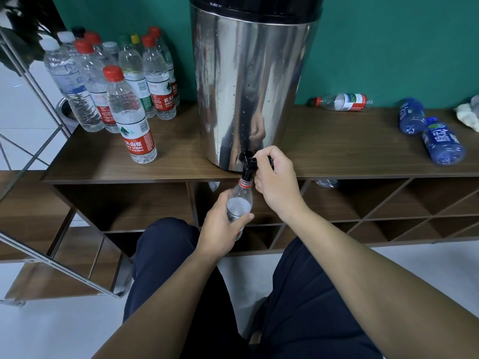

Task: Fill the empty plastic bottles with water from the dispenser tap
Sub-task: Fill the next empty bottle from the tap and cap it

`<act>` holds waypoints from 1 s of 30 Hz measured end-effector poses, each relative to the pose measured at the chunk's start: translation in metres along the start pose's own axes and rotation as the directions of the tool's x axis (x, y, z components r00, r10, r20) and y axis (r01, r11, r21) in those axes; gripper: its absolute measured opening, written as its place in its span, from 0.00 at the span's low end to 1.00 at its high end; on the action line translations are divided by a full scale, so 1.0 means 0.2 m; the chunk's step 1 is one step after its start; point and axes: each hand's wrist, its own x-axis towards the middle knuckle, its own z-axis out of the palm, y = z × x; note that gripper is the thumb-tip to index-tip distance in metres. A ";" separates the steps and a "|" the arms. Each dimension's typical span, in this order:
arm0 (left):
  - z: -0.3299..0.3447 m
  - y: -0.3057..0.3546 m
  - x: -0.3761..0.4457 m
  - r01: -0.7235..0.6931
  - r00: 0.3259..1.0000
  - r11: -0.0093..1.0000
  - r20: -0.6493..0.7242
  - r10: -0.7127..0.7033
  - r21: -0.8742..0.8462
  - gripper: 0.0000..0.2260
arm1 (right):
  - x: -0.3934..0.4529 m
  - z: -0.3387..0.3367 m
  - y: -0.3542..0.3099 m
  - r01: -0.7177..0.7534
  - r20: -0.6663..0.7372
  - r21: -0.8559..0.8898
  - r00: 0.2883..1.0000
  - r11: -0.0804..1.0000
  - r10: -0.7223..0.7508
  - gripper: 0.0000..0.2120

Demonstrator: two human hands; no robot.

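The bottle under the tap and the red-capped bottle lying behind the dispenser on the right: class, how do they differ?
The bottle under the tap is upright and gripped by the left hand; the lying bottle rests on its side on the shelf top, untouched. The held bottle is uncapped, its mouth at the tap; the lying one keeps its red cap. Both are clear plastic with red-and-white labels.

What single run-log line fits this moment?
step: filling | left hand: holds bottle under tap | right hand: grips tap

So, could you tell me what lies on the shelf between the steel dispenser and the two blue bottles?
Head view: one clear red-capped plastic bottle lying on its side.
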 end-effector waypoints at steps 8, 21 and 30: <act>0.00 0.00 0.00 -0.011 1.000 1.000 -0.006 0.011 -0.006 0.30 | 0.00 0.00 0.00 0.002 0.004 -0.005 1.000 1.000 -0.002 0.10; 0.00 0.03 -0.01 -0.002 1.000 0.999 -0.007 0.002 -0.033 0.27 | 0.01 0.00 0.01 -0.001 0.005 -0.012 1.000 1.000 0.001 0.10; 0.00 0.02 -0.01 0.001 1.000 1.000 -0.002 -0.001 -0.026 0.29 | 0.00 0.00 0.00 -0.003 0.008 -0.010 1.000 1.000 0.003 0.10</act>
